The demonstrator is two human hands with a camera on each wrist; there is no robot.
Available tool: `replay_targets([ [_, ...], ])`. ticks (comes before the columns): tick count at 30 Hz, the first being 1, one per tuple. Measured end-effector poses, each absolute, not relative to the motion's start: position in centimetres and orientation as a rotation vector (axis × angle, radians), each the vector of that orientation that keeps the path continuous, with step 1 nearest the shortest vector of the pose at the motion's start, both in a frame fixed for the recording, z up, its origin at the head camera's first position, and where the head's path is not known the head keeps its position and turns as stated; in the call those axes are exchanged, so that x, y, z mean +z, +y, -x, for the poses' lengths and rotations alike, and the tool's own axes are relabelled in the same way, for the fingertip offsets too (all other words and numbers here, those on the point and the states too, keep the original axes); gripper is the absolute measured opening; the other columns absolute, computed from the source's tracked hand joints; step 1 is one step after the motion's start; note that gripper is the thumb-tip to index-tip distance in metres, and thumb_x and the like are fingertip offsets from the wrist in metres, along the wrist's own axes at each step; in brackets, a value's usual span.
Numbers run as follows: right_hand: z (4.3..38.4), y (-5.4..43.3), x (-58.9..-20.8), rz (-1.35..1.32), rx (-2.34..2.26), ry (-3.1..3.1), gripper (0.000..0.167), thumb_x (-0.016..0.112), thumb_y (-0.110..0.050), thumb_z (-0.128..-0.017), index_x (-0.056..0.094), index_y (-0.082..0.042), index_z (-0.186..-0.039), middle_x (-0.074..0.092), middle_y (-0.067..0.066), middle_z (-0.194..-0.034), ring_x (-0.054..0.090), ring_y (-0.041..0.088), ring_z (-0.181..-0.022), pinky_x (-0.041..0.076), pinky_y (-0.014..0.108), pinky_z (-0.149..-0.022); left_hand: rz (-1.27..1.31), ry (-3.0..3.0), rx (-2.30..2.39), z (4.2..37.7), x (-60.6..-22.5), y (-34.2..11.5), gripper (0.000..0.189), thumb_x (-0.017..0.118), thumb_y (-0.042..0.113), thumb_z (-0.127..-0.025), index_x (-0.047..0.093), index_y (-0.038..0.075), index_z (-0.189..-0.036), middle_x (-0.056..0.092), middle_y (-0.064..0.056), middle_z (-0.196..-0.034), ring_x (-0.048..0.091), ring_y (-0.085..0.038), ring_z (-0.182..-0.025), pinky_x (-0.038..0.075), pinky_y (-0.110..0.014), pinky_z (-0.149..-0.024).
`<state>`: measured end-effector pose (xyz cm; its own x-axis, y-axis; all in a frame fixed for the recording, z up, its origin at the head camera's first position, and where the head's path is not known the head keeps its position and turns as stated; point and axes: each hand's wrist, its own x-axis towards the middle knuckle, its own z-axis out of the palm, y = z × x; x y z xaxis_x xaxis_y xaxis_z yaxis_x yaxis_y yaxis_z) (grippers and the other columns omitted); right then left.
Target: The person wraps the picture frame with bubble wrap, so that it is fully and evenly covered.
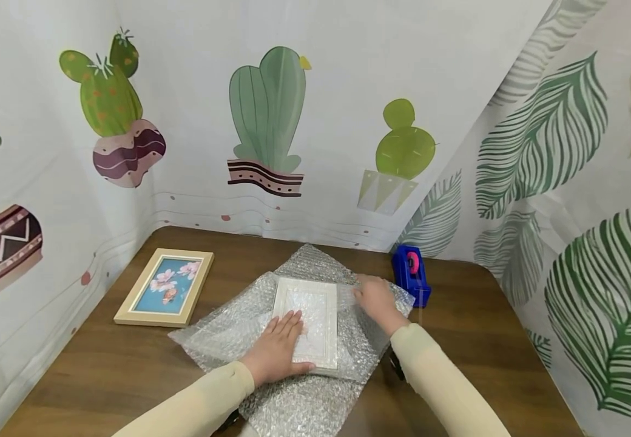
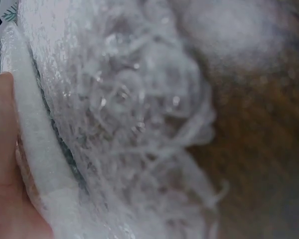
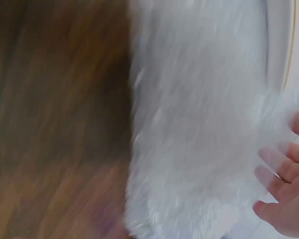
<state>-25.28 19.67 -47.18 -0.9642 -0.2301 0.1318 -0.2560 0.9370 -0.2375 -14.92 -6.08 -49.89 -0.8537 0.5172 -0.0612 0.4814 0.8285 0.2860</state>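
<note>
A white picture frame [image 1: 315,340] lies on a sheet of bubble wrap [image 1: 315,400] spread on the table, with a clear layer over part of it. My left hand [image 1: 278,347] rests flat on the frame's lower left, fingers straight and thumb spread along the bottom edge. In the left wrist view, the thumb side of that hand [image 2: 2,169] lies against the wrapped edge. My right hand [image 1: 377,298] is over the bubble wrap just right of the frame. Its fingers [image 3: 284,174] look spread and slightly bent in the right wrist view, blurred by motion, touching the clear wrap.
A blue tape dispenser [image 1: 412,279] with a pink core stands at the back right, close to the wrap's corner. At the left lies a light wooden frame [image 1: 165,288] with a flower picture. Patterned cloth [image 1: 326,121] hangs behind the brown table [image 1: 91,364].
</note>
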Motion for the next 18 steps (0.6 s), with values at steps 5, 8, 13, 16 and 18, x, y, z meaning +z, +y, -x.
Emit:
replay_targets([
  [5,26.2,22.0,-47.9,-0.285,0.362,-3.077,0.043,0.073,-0.027,-0.094,0.070,0.003,-0.125,0.073,0.023,-0.123,0.069,0.042,-0.113,0.053,0.055,-0.101,-0.792,2.887,0.429,14.9,-50.1,-6.2,0.091,0.064,0.063,-0.091,0.043,-0.001,-0.151,0.034,-0.019,-0.166,0.033,-0.035,-0.155,0.027,-0.053,-0.128],
  [8,26.5,22.9,-48.6,-0.205,0.426,-3.150,0.046,0.074,-0.028,-0.094,0.068,0.002,-0.128,0.070,0.024,-0.128,0.065,0.044,-0.118,0.052,0.055,-0.103,-0.797,2.893,0.429,14.9,-50.2,-6.2,0.092,0.064,0.063,-0.091,0.039,0.000,-0.154,0.034,-0.019,-0.166,0.033,-0.035,-0.155,0.028,-0.053,-0.128],
  [13,26.8,23.5,-48.9,-0.137,0.413,-3.177,0.049,0.077,-0.034,-0.090,0.071,0.002,-0.123,0.070,0.024,-0.122,0.065,0.043,-0.115,0.056,0.055,-0.095,-0.823,2.886,0.404,15.0,-50.0,-6.2,0.094,0.063,0.064,-0.092,0.034,0.003,-0.158,0.033,-0.019,-0.167,0.032,-0.036,-0.156,0.028,-0.055,-0.127],
  [16,27.2,23.7,-48.7,-0.054,0.434,-3.209,0.052,0.081,-0.041,-0.086,0.074,0.002,-0.113,0.074,0.020,-0.110,0.069,0.035,-0.097,0.059,0.049,-0.074,-0.831,2.877,0.395,15.0,-49.8,-6.2,0.092,0.062,0.063,-0.093,0.037,0.002,-0.157,0.033,-0.020,-0.167,0.032,-0.037,-0.155,0.028,-0.056,-0.127],
  [18,27.5,24.0,-48.6,0.007,0.468,-3.249,0.048,0.081,-0.045,-0.085,0.074,0.000,-0.100,0.074,0.013,-0.094,0.065,0.025,-0.080,0.054,0.039,-0.060,-0.829,2.869,0.405,15.0,-49.7,-6.1,0.091,0.064,0.062,-0.093,0.038,0.001,-0.156,0.034,-0.021,-0.166,0.033,-0.038,-0.155,0.028,-0.057,-0.126],
])
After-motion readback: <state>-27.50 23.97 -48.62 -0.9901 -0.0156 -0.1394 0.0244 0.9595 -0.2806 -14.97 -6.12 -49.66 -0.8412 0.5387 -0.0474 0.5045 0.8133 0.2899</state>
